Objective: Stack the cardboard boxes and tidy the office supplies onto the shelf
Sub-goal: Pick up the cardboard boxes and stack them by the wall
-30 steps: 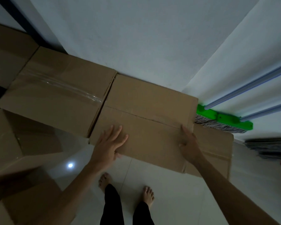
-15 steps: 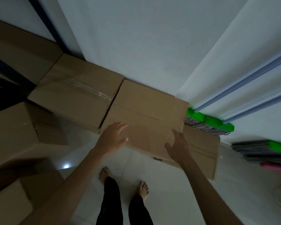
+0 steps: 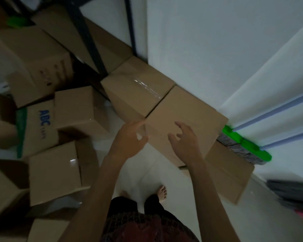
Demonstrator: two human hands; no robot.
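A plain cardboard box [image 3: 187, 112] lies against the white wall on top of a lower box [image 3: 229, 177]. A taped box [image 3: 138, 89] sits beside it on the left. My left hand [image 3: 129, 140] hovers at the near left corner of the plain box, fingers loosely spread, holding nothing. My right hand [image 3: 184, 142] hovers above the box's near edge with fingers curved and apart, also holding nothing. Neither hand clearly touches the cardboard. The dark shelf frame [image 3: 87, 37] stands at the back left.
Several cardboard boxes crowd the floor on the left, one printed ABC [image 3: 38, 130] and a small taped one [image 3: 54, 172]. Green brooms [image 3: 241, 145] with pale handles lean on the wall at right. White tiled floor [image 3: 147, 179] shows around my bare feet.
Both hands have lifted off the plain box and drawn back toward me. The view has swung left, so the pile of boxes and the shelf frame came into sight.
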